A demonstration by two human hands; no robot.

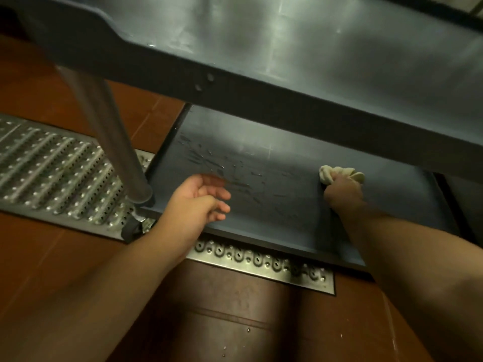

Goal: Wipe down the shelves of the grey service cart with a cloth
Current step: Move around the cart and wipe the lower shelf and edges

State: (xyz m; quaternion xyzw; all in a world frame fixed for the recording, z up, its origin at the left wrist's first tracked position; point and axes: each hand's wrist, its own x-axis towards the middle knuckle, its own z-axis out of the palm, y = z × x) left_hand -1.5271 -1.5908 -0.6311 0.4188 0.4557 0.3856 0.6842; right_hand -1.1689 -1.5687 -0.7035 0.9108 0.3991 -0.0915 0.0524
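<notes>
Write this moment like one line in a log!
right hand: holds cloth on lower shelf | left hand: open, above shelf | streaks left

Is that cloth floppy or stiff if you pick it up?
Probably floppy: the cloth is bunched into soft folds in the right hand. Likely light too, since one hand holds it. It may be damp, judging by wet streaks on the shelf.
</notes>
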